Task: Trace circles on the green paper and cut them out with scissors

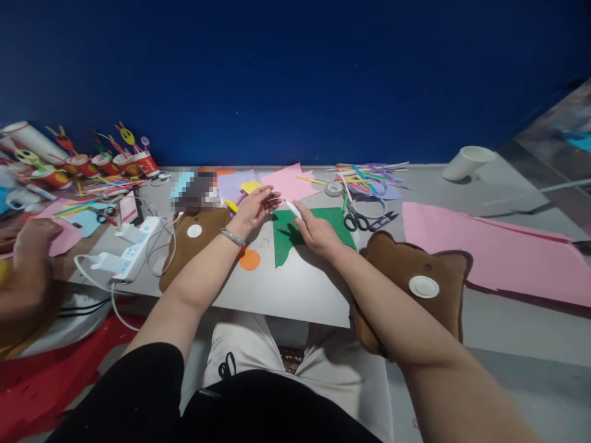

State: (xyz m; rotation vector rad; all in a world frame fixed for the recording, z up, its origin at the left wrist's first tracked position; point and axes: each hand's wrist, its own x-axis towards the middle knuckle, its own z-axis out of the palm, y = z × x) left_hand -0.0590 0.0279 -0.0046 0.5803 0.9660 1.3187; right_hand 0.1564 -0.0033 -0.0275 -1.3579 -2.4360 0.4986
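Note:
In the middle of the table, my right hand (318, 232) is wrapped round a white pen-like tube (292, 210) that points towards my left hand. My left hand (257, 208) is closed with its fingertips together beside the tube's reddish tip. Something small and thin seems to be between them, too small to name. Below my right hand lies a green paper sheet (323, 215) with a cut-out edge, the hand's shadow across it. An orange paper disc (250, 259) rests near my left wrist. Black-handled scissors (356, 218) lie right of the green sheet.
Brown cushions (406, 271) lie under my forearms. A white power strip (138, 249) with cables sits left. Pink paper (489, 252) and a white paper cup (468, 163) are right. Red cups (145, 163) stand far left, near another person's arm (34, 264).

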